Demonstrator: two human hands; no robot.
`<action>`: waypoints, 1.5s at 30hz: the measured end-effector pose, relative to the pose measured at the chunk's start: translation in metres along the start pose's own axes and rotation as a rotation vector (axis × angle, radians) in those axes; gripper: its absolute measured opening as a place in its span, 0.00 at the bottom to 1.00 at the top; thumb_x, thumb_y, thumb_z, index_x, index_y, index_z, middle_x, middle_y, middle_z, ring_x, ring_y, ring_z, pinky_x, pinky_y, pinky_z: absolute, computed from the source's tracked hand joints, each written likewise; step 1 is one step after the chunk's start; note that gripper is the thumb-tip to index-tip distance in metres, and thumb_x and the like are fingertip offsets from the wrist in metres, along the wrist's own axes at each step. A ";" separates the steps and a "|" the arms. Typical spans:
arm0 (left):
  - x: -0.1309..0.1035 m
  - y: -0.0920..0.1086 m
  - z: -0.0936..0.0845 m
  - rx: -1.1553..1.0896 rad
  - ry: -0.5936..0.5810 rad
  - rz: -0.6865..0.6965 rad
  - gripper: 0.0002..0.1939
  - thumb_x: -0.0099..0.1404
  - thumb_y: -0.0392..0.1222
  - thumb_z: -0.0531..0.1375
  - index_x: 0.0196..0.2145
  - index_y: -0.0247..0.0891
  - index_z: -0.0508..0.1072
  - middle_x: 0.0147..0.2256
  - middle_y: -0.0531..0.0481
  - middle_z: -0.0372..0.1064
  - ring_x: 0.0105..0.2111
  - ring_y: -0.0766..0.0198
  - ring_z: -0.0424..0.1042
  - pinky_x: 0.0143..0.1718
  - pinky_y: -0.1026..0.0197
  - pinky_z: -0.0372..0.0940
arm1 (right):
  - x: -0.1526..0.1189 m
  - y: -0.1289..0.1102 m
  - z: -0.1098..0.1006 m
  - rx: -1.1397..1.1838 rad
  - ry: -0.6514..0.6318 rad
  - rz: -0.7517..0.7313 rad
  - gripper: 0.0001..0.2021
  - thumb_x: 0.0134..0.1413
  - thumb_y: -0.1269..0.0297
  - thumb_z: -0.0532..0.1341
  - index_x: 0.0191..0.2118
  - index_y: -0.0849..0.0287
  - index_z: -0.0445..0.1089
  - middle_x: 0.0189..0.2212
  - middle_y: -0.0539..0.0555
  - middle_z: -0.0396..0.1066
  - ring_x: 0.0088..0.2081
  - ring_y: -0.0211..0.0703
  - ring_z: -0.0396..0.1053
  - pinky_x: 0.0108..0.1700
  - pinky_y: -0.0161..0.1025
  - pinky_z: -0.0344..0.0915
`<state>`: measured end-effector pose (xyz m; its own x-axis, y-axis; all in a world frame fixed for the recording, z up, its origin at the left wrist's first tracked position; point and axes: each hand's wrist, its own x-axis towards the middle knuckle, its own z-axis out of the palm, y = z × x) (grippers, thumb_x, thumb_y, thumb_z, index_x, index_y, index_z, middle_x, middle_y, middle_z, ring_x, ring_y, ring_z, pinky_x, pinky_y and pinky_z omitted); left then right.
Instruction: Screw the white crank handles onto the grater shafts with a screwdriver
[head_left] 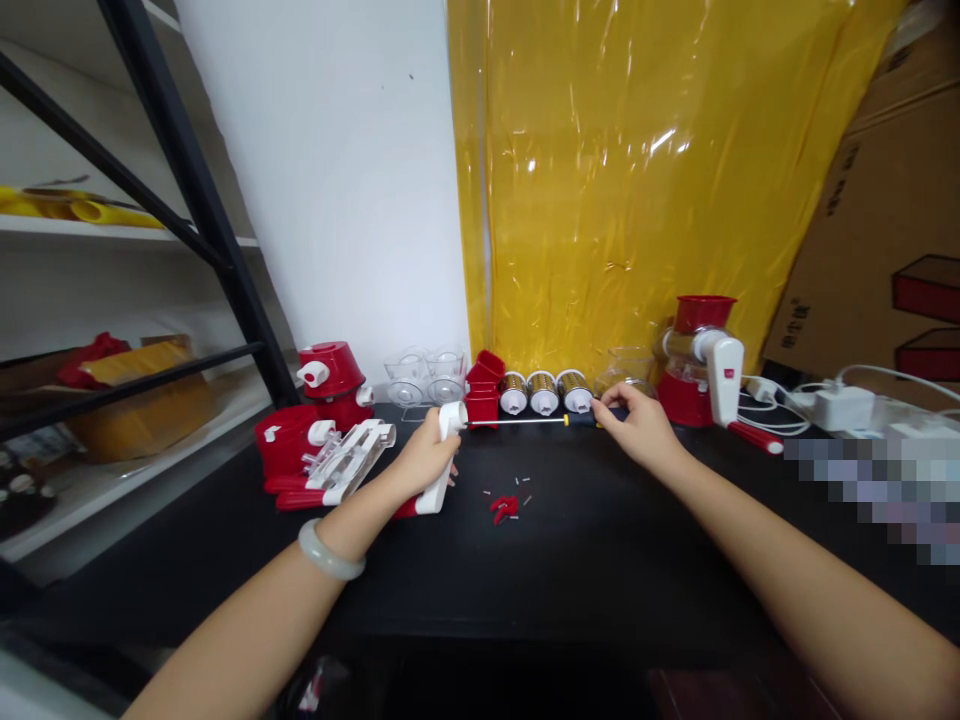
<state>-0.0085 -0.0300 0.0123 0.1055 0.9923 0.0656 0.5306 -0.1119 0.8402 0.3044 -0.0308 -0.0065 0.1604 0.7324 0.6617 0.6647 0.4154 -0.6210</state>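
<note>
My left hand [426,458] is wrapped round a white crank handle [453,416] with a red grip, its round end up and facing right. In my right hand [634,420] is a screwdriver [525,421] with a dark and yellow handle, pinched between the fingers. The long shaft lies level and points left, its tip at the round end of the crank handle; whether it sits in a screw is too small to tell. Below on the black table lie small red plastic pieces [504,508] with several loose screws [527,500] around them.
Behind stand drum graters [544,393], red hoppers [484,390] and clear plastic parts [425,375]. Red bases [289,440] and more crank handles [352,465] lie left. An assembled rotary grater [697,360] stands right, beside white cables and a power adapter [844,408].
</note>
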 end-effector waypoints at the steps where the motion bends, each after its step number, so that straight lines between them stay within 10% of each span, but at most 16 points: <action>1: 0.001 0.000 0.001 -0.023 -0.006 -0.024 0.17 0.62 0.36 0.52 0.49 0.39 0.55 0.28 0.54 0.63 0.20 0.63 0.69 0.20 0.61 0.67 | 0.000 0.001 0.000 0.030 0.006 -0.002 0.15 0.49 0.48 0.60 0.26 0.56 0.65 0.26 0.53 0.71 0.31 0.44 0.68 0.38 0.40 0.62; 14: -0.001 -0.003 -0.008 0.404 0.154 0.347 0.24 0.65 0.41 0.51 0.57 0.34 0.54 0.30 0.46 0.72 0.25 0.57 0.74 0.32 0.57 0.68 | 0.002 0.029 0.021 0.425 -0.290 0.547 0.20 0.57 0.42 0.49 0.33 0.54 0.63 0.19 0.50 0.67 0.17 0.40 0.63 0.19 0.36 0.57; 21: -0.004 0.002 -0.007 0.339 0.116 0.298 0.21 0.65 0.40 0.51 0.55 0.35 0.56 0.27 0.49 0.70 0.23 0.57 0.74 0.28 0.59 0.68 | 0.002 0.026 0.014 0.180 -0.188 0.288 0.07 0.50 0.58 0.52 0.27 0.54 0.59 0.14 0.45 0.61 0.15 0.37 0.57 0.21 0.35 0.53; 34: 0.012 -0.013 -0.003 0.039 -0.009 -0.013 0.18 0.62 0.37 0.53 0.50 0.38 0.55 0.27 0.53 0.64 0.20 0.62 0.70 0.20 0.62 0.67 | 0.001 0.009 0.009 0.218 -0.011 -0.027 0.16 0.47 0.50 0.64 0.33 0.55 0.63 0.30 0.52 0.69 0.34 0.44 0.69 0.41 0.42 0.64; 45: 0.002 -0.004 -0.005 0.185 0.060 0.167 0.20 0.64 0.40 0.53 0.53 0.37 0.55 0.22 0.55 0.66 0.18 0.60 0.70 0.22 0.61 0.67 | 0.003 0.021 0.018 0.558 -0.277 0.538 0.26 0.54 0.35 0.48 0.33 0.55 0.63 0.21 0.52 0.69 0.20 0.43 0.70 0.20 0.36 0.61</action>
<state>-0.0145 -0.0270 0.0121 0.1568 0.9601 0.2315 0.6554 -0.2765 0.7028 0.3058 -0.0103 -0.0251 0.1191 0.9841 0.1319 0.0764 0.1233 -0.9894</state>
